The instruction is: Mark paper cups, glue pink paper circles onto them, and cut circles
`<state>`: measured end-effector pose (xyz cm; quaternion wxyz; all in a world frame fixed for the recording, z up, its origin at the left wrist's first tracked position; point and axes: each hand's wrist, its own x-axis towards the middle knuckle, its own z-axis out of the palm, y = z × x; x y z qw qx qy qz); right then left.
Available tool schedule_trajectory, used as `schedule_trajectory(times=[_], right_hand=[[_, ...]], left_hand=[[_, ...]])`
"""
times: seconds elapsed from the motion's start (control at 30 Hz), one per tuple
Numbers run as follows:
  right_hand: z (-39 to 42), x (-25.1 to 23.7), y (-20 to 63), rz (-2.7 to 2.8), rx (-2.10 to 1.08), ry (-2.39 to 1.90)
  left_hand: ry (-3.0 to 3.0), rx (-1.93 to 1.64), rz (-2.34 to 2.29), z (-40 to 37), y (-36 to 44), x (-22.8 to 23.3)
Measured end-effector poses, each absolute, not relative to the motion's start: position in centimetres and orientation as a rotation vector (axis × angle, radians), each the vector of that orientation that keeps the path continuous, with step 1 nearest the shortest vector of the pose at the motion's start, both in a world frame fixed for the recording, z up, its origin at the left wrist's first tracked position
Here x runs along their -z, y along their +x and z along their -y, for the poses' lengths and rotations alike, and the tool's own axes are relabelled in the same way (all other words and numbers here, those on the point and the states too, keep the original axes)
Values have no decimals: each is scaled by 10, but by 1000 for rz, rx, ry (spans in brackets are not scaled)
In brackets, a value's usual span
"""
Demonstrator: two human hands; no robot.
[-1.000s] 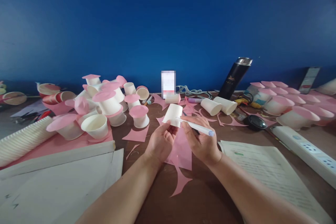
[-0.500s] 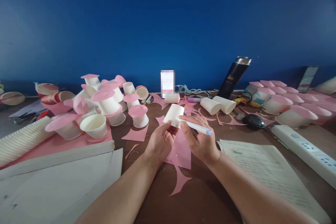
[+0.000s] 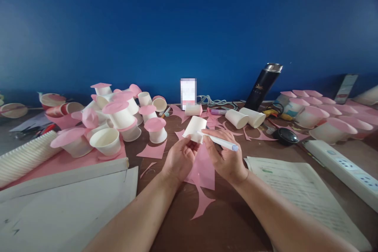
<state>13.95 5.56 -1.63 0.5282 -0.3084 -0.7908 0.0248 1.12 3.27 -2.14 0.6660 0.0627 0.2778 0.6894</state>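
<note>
White paper formed the small cup [image 3: 195, 128] that the left hand [image 3: 179, 158] held by its lower end, fingers wrapped round it, tipped on its side above the brown wooden table [image 3: 233, 220] at the middle of the view. The right hand [image 3: 226, 156] was closed on a white pen with a pale blue cap [image 3: 220, 141], its writing end resting against the cup's wall. Over the last second almost nothing had shifted: the cup had tilted a little further and risen slightly, the pen had slid a touch leftward, and both hands had kept their grips, so the marking on the cup seemed, as a judgement, to be going on rather than finished. Beneath the hands lay a cut sheet of pink paper [image 3: 203, 173] with a pointed offcut. To the left stood a crowd of white cups with pink paper discs [image 3: 118, 120]; to the right lay two white cups on their sides [image 3: 245, 118], a tall black flask [image 3: 264, 86], a printed white sheet [image 3: 298, 189] and a white power strip [image 3: 342, 165].
</note>
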Motion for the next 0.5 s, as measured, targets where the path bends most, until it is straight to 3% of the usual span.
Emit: schedule_trajectory(times=[0.5], right_hand=[[-55,15,140,1898,-43,-749]], left_hand=[[116,-1567,-583,-34,7,25]])
